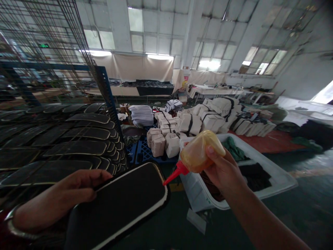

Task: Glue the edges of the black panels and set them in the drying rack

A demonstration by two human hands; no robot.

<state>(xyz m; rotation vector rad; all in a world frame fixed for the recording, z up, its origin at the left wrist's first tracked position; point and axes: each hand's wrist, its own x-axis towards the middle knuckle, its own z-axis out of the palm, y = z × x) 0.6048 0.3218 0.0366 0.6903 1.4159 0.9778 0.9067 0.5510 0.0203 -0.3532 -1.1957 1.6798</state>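
Note:
My left hand [65, 189] grips the edge of a black shoe insole-like panel [125, 205], long with rounded corners, tilted up toward the right. A pale line of glue [145, 212] runs along its border. In my right hand [226, 170] is a squeeze glue bottle [199, 152], translucent with yellowish contents, tipped downward. Its red nozzle [173, 174] meets the panel's right end at the pale line. The panel's near end runs out of view at the bottom.
At left a blue-framed rack [110, 93] holds many similar black panels [85, 132]. Beyond stand tied white bundles [189, 122] on a blue pallet [142, 152]. A white plastic tub [283, 178] with dark and green cloth sits right of the panel, close to my right forearm.

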